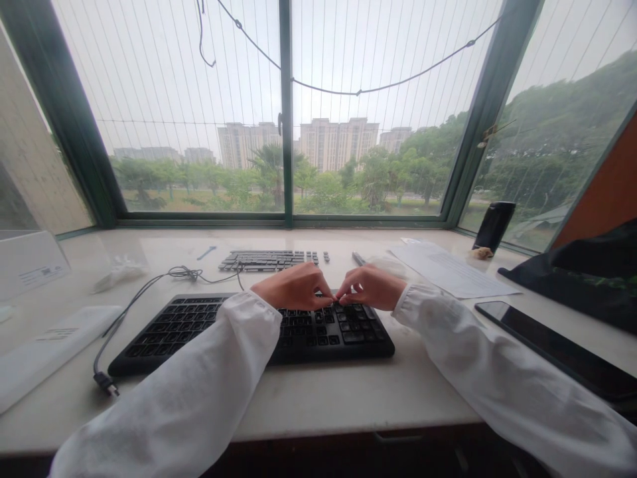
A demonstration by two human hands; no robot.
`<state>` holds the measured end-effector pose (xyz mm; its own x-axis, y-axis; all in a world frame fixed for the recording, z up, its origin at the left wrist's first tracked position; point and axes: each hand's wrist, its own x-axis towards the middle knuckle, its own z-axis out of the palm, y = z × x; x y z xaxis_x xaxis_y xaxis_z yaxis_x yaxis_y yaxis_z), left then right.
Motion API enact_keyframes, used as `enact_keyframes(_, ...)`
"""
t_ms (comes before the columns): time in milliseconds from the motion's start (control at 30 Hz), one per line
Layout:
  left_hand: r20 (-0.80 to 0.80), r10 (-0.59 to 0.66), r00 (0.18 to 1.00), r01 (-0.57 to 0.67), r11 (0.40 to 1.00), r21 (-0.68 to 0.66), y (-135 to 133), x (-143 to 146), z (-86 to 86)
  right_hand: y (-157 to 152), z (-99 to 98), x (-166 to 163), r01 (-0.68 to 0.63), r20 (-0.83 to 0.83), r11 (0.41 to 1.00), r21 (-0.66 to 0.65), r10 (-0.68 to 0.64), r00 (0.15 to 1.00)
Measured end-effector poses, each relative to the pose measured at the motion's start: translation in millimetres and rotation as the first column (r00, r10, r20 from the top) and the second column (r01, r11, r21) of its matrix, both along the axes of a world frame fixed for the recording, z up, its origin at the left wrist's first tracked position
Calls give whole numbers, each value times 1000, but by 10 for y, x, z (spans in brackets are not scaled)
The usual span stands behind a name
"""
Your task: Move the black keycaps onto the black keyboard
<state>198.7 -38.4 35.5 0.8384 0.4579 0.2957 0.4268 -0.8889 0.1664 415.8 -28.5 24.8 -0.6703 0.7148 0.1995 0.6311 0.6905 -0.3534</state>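
Note:
A black keyboard point(199, 325) lies on the pale surface, and many of its key positions look like open sockets without caps. Over the top of its number pad, my left hand point(293, 287) and my right hand point(373, 287) meet with their fingertips close together. Both hands are closed in a pinch, low against the keys. Whatever sits between the fingertips is too small and hidden to make out. Behind the keyboard, loose keycaps point(263, 259) are laid out in rows, partly covered by my left hand.
The keyboard's cable and USB plug point(106, 383) trail at the left, beside a white box point(50, 352). A small plastic bag point(119, 271) lies behind. At the right are paper sheets point(448, 269), a phone point(547, 342) and a black cylinder point(494, 227). Windows stand behind.

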Motion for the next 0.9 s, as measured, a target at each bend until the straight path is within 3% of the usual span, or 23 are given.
enact_keyframes(433,-115,71,991,-55,989,140,-83,68,13,-40,1,-32,21,-21,1000,-2,-21,1000)
enact_keyframes(900,-179,93,980,-61,982,177,-111,137,12,-11,7,-31,57,22,998,-26,-56,998)
